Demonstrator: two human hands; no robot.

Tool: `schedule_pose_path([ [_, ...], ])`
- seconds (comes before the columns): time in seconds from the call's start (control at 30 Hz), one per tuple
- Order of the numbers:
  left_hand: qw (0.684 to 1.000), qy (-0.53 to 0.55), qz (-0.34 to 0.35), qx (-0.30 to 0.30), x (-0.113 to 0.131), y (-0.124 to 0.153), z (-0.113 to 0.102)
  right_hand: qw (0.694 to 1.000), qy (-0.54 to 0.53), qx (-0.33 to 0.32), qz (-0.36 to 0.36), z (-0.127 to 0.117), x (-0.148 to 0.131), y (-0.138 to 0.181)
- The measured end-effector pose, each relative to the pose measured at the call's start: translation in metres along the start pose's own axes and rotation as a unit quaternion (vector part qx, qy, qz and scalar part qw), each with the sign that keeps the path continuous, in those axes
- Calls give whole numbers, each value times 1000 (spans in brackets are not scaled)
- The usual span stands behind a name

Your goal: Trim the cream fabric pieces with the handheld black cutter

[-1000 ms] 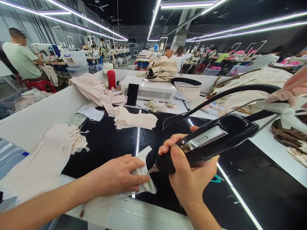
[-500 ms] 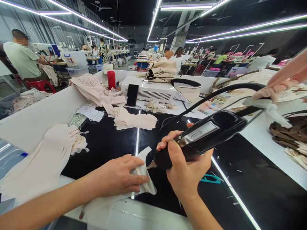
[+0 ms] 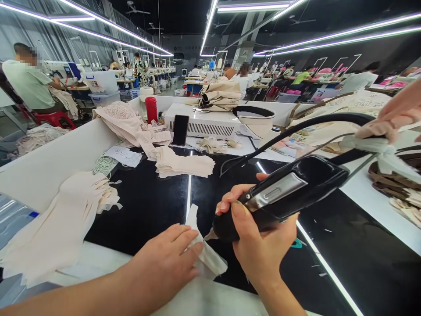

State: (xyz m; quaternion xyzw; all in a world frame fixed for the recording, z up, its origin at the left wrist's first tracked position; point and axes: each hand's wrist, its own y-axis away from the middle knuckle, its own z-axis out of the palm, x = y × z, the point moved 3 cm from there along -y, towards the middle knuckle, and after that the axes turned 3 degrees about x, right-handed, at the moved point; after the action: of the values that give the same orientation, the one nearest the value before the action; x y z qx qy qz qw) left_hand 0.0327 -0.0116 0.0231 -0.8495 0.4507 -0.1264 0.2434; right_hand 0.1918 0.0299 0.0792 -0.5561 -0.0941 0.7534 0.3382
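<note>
Turquoise object (image 3: 297,243) shows behind right hand (image 3: 265,245), its fingers (image 3: 229,199) clasping a tool (image 3: 279,191); left fingers (image 3: 184,239) touch cloth (image 3: 213,261), pinch unclear.

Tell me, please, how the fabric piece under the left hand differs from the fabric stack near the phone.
The fabric piece lies partly under the left hand, while no hand touches the fabric stack. The fabric piece is beside the black tool; the fabric stack lies near the phone. The fabric stack shows many layers, the fabric piece visibly fewer. Both are pale and lie over the black tabletop.
</note>
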Motion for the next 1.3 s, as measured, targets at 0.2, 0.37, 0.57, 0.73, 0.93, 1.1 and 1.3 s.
schedule_pose_path([
  [0.2, 993, 81, 70, -41, -28, -15, 4, 1000, 10, -5, 0, 2, 1, 0],
  [0.37, 987, 106, 71, -93, -44, -12, 9, 1000, 21, 0, -7, 2, 1, 0],
  [0.57, 988, 103, 73, -85, -52, -8, 8, 1000, 16, -4, -4, 2, 0, 1],
  [0.73, 988, 109, 76, -81, -52, -7, 10, 1000, 7, -3, -1, 0, 1, 1],
  [0.93, 987, 118, 62, -91, -52, -7, 10, 1000, -6, 13, -2, 1, 3, -2],
  [1.1, 986, 127, 60, -91, -51, -6, 10, 1000, 5, 20, -3, 6, 8, -3],
  [1.3, 988, 119, 48, -90, -53, -4, 13, 1000, 14, 11, -6, 8, 10, -4],
])
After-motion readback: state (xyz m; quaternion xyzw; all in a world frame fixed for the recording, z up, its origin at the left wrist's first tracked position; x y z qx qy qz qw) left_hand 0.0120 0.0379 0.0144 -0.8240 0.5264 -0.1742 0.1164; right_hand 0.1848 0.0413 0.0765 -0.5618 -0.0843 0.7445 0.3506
